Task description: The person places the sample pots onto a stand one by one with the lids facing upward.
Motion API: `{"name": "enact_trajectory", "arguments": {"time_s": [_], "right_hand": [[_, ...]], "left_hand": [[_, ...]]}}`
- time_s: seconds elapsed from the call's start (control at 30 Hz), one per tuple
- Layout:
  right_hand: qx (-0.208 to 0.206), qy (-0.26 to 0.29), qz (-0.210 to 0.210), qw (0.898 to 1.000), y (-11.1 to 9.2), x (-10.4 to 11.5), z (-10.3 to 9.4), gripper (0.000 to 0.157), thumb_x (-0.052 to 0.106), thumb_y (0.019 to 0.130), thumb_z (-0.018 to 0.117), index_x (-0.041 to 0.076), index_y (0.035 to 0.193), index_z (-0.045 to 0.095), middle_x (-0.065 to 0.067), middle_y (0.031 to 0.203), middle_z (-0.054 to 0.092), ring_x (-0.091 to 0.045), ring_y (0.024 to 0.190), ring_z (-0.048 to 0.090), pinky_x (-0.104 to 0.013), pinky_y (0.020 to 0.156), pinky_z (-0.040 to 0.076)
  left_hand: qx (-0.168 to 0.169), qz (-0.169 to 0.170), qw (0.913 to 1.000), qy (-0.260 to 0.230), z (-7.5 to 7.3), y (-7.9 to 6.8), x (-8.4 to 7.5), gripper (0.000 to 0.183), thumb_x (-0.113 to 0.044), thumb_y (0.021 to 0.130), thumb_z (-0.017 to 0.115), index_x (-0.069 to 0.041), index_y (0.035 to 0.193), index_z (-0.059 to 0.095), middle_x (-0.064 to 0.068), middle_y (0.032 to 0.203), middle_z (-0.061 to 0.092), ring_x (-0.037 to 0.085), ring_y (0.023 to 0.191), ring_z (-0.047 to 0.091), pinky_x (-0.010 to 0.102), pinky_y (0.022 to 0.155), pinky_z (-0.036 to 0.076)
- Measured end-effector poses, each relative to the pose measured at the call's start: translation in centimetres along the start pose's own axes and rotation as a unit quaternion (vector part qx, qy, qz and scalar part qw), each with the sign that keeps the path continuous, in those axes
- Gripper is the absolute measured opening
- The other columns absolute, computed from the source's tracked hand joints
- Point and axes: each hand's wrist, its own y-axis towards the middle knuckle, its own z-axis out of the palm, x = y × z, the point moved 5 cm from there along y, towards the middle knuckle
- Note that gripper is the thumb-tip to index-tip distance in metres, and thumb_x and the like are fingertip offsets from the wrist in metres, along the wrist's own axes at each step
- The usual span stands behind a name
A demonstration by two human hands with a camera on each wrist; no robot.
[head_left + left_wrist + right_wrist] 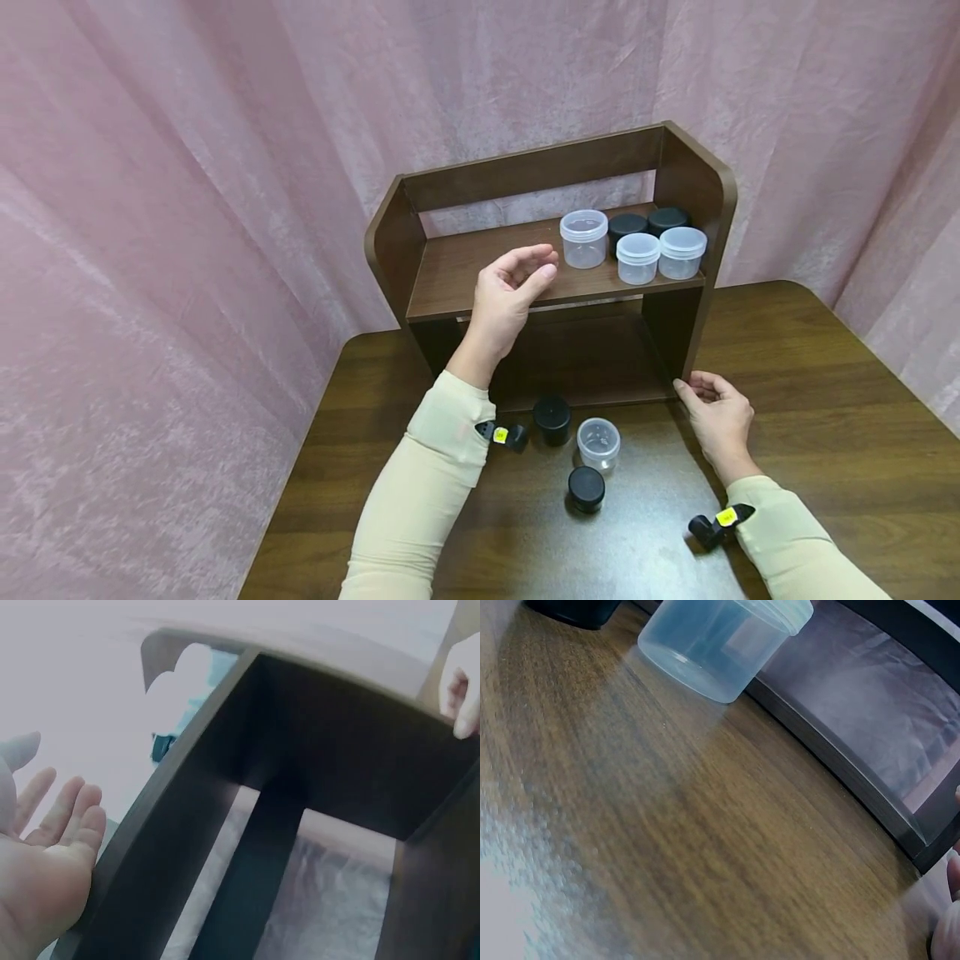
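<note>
My left hand [504,296], holding nothing, is raised at the front of a brown wooden shelf's upper board, its fingers bent loosely and thumb apart. Just right of its fingertips stands a clear lidded jar [584,240]. Two smaller clear jars, one at the front [637,260] and one by the side panel [681,255], stand before two black-lidded jars [627,229]. Low at the right, my right hand [722,421] grips the bottom front corner of the shelf's side panel [693,333] between thumb and fingers. In the left wrist view, the left palm [45,885] shows beside the shelf.
On the table in front of the shelf stand a black jar [552,419], a clear jar [598,444] and a shorter black jar [586,488]. The lower compartment [577,358] opens toward me. A pink curtain [300,125] hangs behind the table.
</note>
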Motion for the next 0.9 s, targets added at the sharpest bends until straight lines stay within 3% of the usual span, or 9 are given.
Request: {"name": "enact_trajectory", "arguments": {"time_s": [0.27,0.57,0.73,0.9], "right_hand": [[0.0,-0.007,0.004,1.0,0.0,0.1,0.0,0.028,0.026,0.08,0.079,0.005,0.096,0.071,0.009,0.081,0.065,0.002,0.072,0.058,-0.008,0.059,0.043],[-0.003,-0.004,0.003,1.0,0.0,0.1,0.0,0.027,0.026,0.08,0.079,0.005,0.095,0.071,0.011,0.08,0.065,0.002,0.071,0.057,-0.008,0.058,0.043],[0.0,-0.003,0.005,1.0,0.0,0.1,0.0,0.027,0.025,0.08,0.079,0.005,0.096,0.071,0.011,0.081,0.065,0.002,0.072,0.058,-0.008,0.059,0.043],[0.004,-0.01,0.005,1.0,-0.1,0.2,-0.1,0.028,0.027,0.081,0.079,0.006,0.097,0.071,0.009,0.082,0.065,0.001,0.073,0.058,-0.008,0.059,0.043]], "left_hand": [[0.057,-0.004,0.9984,0.005,1.2,-3.1,1.1,0.027,0.002,0.087,0.067,0.007,0.114,0.064,0.018,0.109,0.067,0.022,0.102,0.064,0.035,0.092,0.051],[0.124,-0.052,0.9896,0.051,1.9,-5.9,4.2,0.029,-0.002,0.086,0.07,0.004,0.114,0.065,0.02,0.111,0.067,0.036,0.103,0.064,0.036,0.089,0.053],[0.148,-0.07,0.9787,0.124,2.0,-7.5,6.9,0.028,-0.011,0.086,0.073,-0.002,0.112,0.068,0.012,0.111,0.068,0.015,0.103,0.065,0.04,0.094,0.049],[0.178,-0.055,0.9591,0.213,1.8,-9.1,9.3,0.027,-0.016,0.085,0.074,-0.008,0.111,0.07,0.004,0.109,0.07,0.005,0.102,0.061,0.043,0.096,0.047]]}}
